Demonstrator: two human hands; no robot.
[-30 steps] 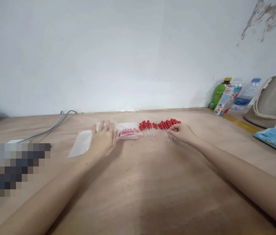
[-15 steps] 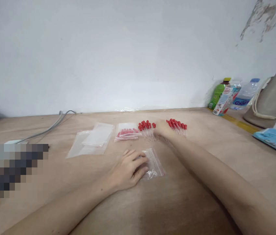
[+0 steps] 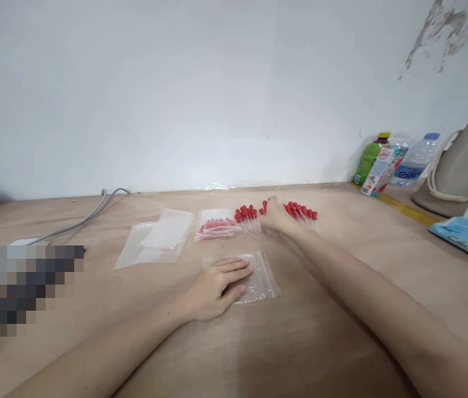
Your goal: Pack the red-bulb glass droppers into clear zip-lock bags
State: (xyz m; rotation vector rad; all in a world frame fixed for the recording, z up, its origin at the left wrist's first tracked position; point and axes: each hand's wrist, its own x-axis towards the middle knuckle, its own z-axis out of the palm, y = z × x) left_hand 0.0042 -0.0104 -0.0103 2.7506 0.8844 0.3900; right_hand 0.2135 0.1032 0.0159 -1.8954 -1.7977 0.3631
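Fingers of your left hand, in the head view, lie extended and slightly parted, palm down, on a clear bag; they grip nothing. Your right hand reaches in among the red-topped droppers; its fingers are largely hidden, and whether they are closed on one you cannot tell. Progress, as judged from the layout: part done, with droppers already packed in the filled bags; those in the left group and the right group lie loose, and the bag under your left hand shows none inside. Relative to your right fingers, one red bulb stands just beside them, with the left group to their left and the right group to their right. Spare bags lie flat on the counter, left of the filled bags.
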